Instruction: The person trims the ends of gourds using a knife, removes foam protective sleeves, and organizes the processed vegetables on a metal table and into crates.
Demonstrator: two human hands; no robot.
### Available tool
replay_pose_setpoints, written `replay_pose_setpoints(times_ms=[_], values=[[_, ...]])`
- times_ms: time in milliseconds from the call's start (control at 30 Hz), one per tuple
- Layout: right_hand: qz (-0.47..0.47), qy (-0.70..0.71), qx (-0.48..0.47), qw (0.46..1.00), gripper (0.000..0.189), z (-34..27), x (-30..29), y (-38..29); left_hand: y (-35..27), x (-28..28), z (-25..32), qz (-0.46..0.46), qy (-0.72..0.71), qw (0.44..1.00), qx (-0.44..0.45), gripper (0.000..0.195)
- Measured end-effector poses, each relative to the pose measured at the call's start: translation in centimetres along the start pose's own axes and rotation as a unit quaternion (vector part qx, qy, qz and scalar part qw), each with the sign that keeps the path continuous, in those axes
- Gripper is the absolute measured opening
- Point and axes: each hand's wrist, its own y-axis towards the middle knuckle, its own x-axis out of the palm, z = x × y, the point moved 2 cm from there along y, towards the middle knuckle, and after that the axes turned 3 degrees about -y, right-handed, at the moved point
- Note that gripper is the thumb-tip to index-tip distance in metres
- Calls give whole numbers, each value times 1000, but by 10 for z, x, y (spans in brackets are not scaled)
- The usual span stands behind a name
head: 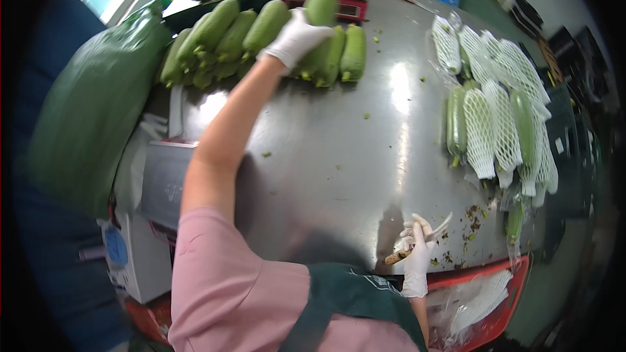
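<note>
My left hand point(305, 36), in a white glove, reaches across the table to a row of long green gourds point(215, 34). Its fingers close around one large gourd point(321, 7), which looks slightly blurred. Two more gourds point(353, 54) lie just right of that hand. Near the table's front edge, my gloved right hand point(418, 249) grips a small knife point(397, 256) by its wooden handle. The pale blade seems to point up and to the right, partly covered by the fingers.
Gourds in white foam nets point(479, 127) and clear film lie at the right. A red crate point(513, 283) with nets and bags stands below. Scraps point(472, 220) dot the steel table point(313, 156). At left are a scale plate point(166, 181) and a green sack point(98, 107).
</note>
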Motion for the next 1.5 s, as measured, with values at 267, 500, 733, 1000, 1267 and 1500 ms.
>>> replay_pose_setpoints(times_ms=[267,500,733,1000,1267,1500], values=[[-21,9,52,998,22,0,-6,11,107,-20,-84,14,516,852,82,86],[138,-20,-25,990,26,-1,-67,2,103,-1,-41,-4,647,758,86,76],[498,-530,-94,680,54,-16,-204,-47,-137,124,-29,-216,305,835,404,73],[642,-353,95,674,50,118,-357,-97,-333,226,10,-394,295,830,263,109],[568,-379,32,730,59,81,-310,-116,-368,290,24,-401,276,765,422,102],[661,-369,-123,642,36,80,-268,-153,-394,302,34,-411,258,735,474,98]])
